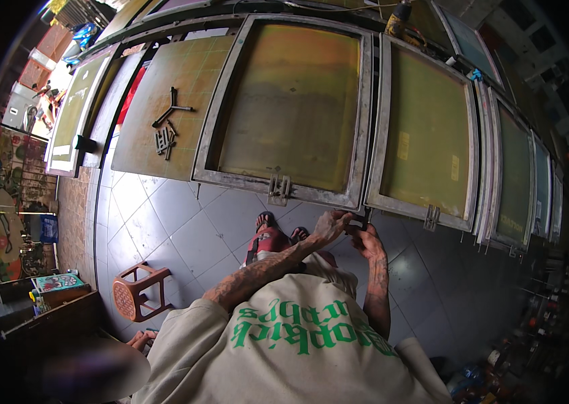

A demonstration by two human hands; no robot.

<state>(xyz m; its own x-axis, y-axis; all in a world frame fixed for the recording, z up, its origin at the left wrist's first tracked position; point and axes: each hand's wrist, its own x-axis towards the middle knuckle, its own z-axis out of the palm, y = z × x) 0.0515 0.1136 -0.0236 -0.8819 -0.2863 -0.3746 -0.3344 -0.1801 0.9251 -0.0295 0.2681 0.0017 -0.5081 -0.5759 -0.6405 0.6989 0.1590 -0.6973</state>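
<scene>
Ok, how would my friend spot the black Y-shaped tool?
Find the biggest grey-framed olive panel, top centre. Left of it sits a flat brown board with green lines. The black tool there spreads three arms, unlike the small grey pieces below it.

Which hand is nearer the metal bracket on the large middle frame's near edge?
Left. The left hand is right of the metal bracket and closer to the person's body; the right hand is farther right.
</scene>
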